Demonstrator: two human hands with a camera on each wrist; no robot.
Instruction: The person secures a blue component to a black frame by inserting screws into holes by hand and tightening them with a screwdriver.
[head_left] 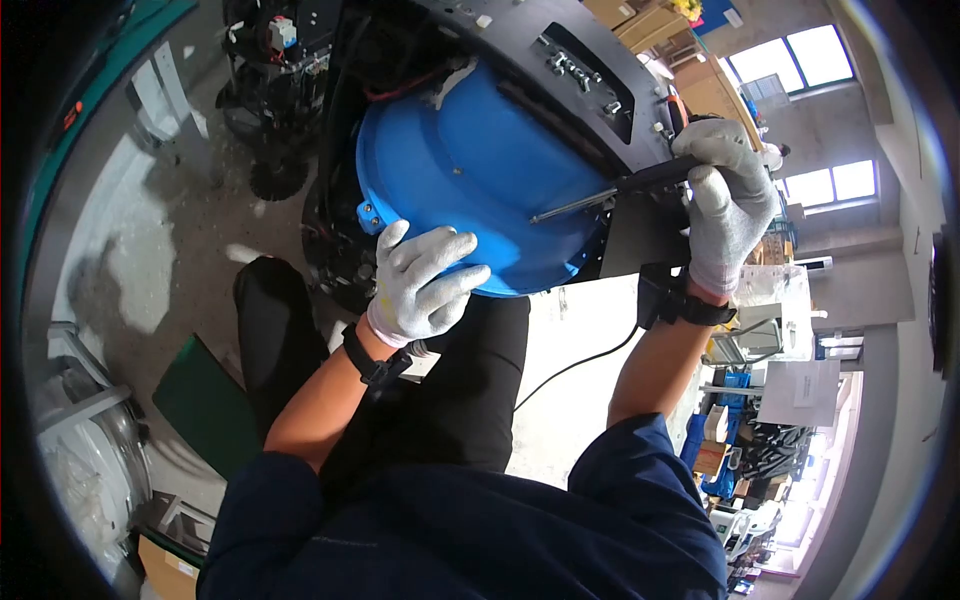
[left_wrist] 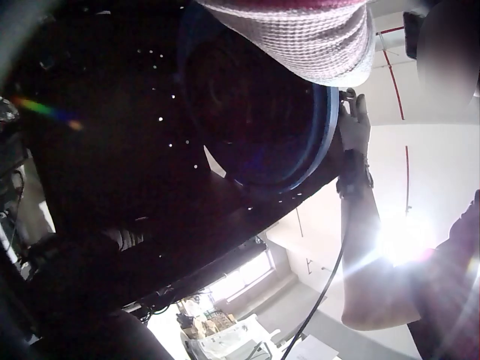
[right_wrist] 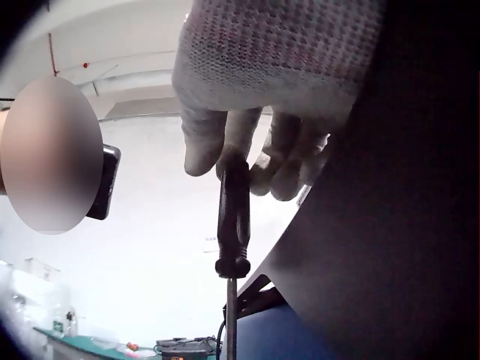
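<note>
A large, rounded blue plastic shell (head_left: 470,150) sits in a black machine frame in front of the person. The gloved right hand (head_left: 730,195) pinches a screwdriver (head_left: 655,176) by its dark handle, and the metal shaft slants across the blue shell near its right side. Seen from the right wrist, thumb and fingertips meet at the end of the screwdriver's handle (right_wrist: 234,217). At the shell's near edge, the gloved left hand (head_left: 425,282) has its fingers loosely spread over the blue surface. Only the glove cuff (left_wrist: 307,37) shows in the left wrist view, beside the dark underside.
Several screws (head_left: 575,70) lie in a recess of the black top panel (head_left: 490,18). Another black wheeled machine (head_left: 275,100) stands to the left. A black cable (head_left: 580,363) hangs from the right wrist; a dark green board (head_left: 205,405) lies at the person's left.
</note>
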